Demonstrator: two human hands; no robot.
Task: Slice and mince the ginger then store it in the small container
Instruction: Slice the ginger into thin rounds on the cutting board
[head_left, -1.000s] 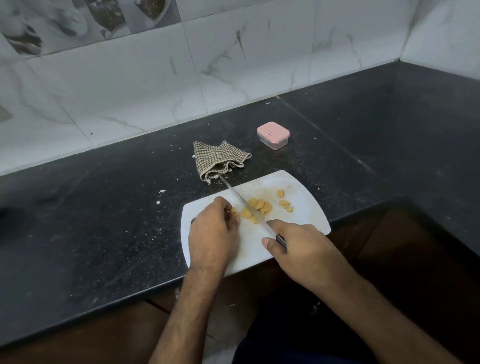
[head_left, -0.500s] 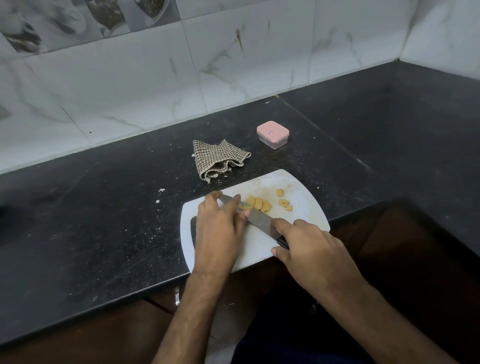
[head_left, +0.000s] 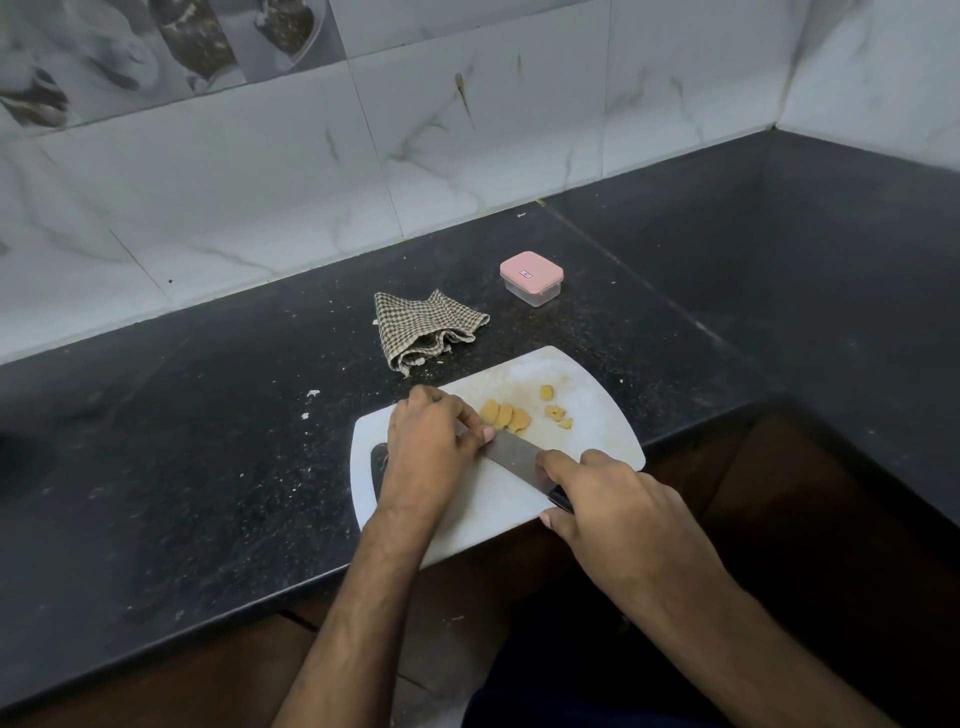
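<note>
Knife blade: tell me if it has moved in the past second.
Yes. The knife blade has swung from pointing at the checked cloth to lying low across the white cutting board, tip under the left hand, beside the ginger slices.

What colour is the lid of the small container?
Pink. The lid shows best in the head view, on a clear container.

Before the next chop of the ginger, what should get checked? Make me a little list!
1. Right hand grips knife handle: ok.
2. Left hand fingers curled clear of the blade edge: cannot tell, they touch the blade.
3. Ginger slices on the board: ok.
4. Board fully on the counter: not ok, its near corner overhangs the edge.
5. Container open for storing: not ok, pink lid on.
</note>
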